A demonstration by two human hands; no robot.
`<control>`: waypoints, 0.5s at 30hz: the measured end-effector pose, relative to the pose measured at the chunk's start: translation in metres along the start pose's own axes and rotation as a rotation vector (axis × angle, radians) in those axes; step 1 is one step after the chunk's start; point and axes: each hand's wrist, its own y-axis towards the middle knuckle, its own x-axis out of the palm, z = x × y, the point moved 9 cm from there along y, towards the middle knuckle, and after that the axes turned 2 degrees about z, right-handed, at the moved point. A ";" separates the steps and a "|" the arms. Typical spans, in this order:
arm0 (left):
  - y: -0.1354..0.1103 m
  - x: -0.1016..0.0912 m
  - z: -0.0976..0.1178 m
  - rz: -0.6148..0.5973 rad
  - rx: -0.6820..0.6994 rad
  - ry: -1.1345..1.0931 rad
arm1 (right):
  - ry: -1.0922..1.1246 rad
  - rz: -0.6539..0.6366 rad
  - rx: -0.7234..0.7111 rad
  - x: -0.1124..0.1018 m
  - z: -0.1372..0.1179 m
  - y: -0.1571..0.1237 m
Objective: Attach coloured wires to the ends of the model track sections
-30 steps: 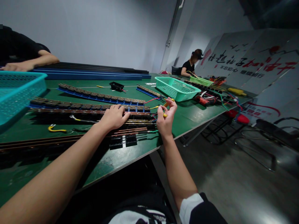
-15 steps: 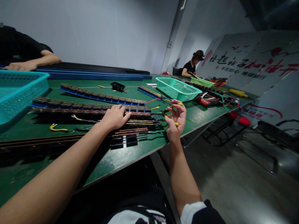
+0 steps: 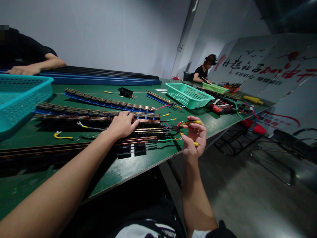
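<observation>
My left hand (image 3: 122,124) lies palm down across the copper-coloured bars of the strip assemblies, fingers flat and thumb apart. Beneath it is a blue-based strip (image 3: 99,111) with several bars, its middle partly hidden. In my right hand (image 3: 195,140) are yellow-handled pliers (image 3: 192,123), handles spread, jaws pointing left at the wire ends. By those jaws lie thin red and blue wires (image 3: 165,125). A green wire (image 3: 170,140) with a ring terminal runs from the nearer bars to just left of my right thumb.
A teal basket (image 3: 47,79) stands left, a green basket (image 3: 170,86) farther back. Near the latter lies a red-and-black tool (image 3: 219,108). A yellow wire piece (image 3: 63,136) and a black tray (image 3: 125,92) rest on the table. One co-worker's hand (image 3: 26,69) touches long blue profiles (image 3: 104,80); another person (image 3: 203,72) sits behind.
My right hand has drawn back to the right and slightly toward me with the pliers, uncovering the green wire's ring end. My left hand stays on the bars.
</observation>
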 end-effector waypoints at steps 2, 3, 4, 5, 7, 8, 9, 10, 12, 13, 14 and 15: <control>0.000 0.001 0.000 0.003 0.001 0.006 | -0.007 -0.013 0.038 0.002 0.009 -0.003; 0.000 0.001 0.000 0.007 0.002 0.008 | -0.009 -0.019 0.055 0.003 0.012 -0.006; 0.001 0.001 0.000 0.011 0.002 0.009 | -0.012 -0.023 0.068 0.004 0.014 -0.009; 0.001 0.001 -0.001 0.015 0.001 0.008 | -0.020 -0.028 0.074 0.004 0.016 -0.012; 0.001 0.001 0.000 0.018 0.000 0.003 | -0.043 -0.050 0.061 0.005 0.016 -0.016; 0.001 0.001 0.000 0.017 -0.001 0.000 | -0.052 -0.072 0.042 0.006 0.015 -0.016; 0.001 0.001 0.000 0.015 -0.001 -0.003 | -0.056 -0.103 0.018 0.008 0.013 -0.016; 0.000 0.001 0.000 0.012 -0.001 -0.007 | -0.051 -0.145 -0.006 0.011 0.011 -0.015; 0.000 0.000 0.000 0.008 -0.001 -0.013 | -0.032 -0.266 -0.030 0.019 0.007 -0.010; 0.000 0.000 0.000 0.006 -0.001 -0.016 | -0.029 -0.339 -0.034 0.025 0.006 -0.008; 0.000 0.000 0.000 0.004 -0.002 -0.017 | -0.036 -0.415 -0.034 0.031 0.004 -0.005; 0.000 0.000 0.000 0.004 -0.003 -0.017 | -0.049 -0.491 -0.031 0.037 0.002 -0.003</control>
